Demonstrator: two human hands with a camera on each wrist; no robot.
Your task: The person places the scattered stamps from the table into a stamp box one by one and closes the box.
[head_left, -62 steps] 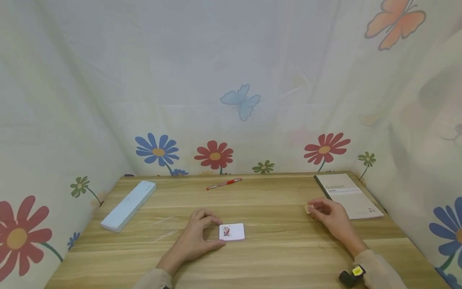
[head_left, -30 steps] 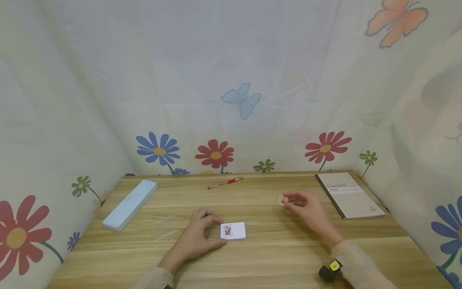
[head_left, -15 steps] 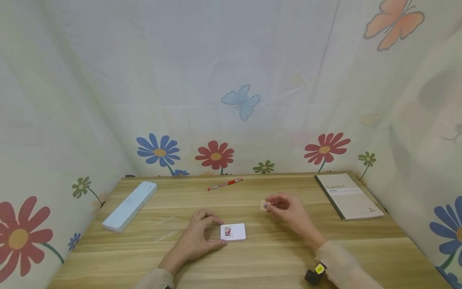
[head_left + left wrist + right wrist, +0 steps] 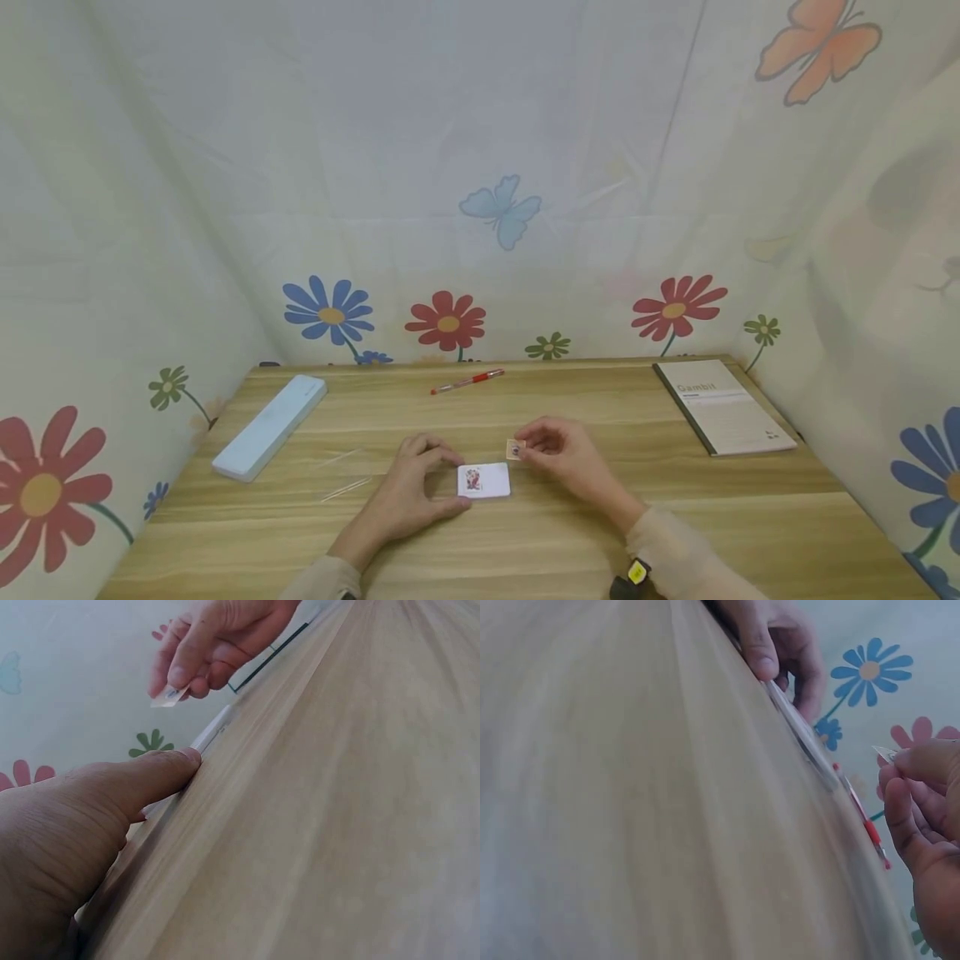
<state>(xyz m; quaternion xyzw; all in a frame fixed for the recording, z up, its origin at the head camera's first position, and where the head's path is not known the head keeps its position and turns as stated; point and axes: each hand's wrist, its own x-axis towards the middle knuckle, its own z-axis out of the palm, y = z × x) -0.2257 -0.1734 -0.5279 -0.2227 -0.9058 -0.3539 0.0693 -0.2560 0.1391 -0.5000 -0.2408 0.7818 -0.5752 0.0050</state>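
Note:
My left hand steadies a small flat white rectangular piece with rounded corners on the table, thumb at its near edge and fingers at its far left corner. A colourful picture sticker covers its left part. Between thumb and index finger, my right hand pinches a small square sticker with a pale border and a dark printed figure. It is raised just beyond the white piece's far right corner. In the left wrist view, the pinched sticker shows apart from the white piece.
A pale blue long case lies at the left of the wooden table. Thin clear strips lie between it and my left hand. A red pen is at the back, a notebook at the right.
My right hand has carried the small sticker leftward from beside the notebook to close by the white piece. My left hand and the white piece stay in place.

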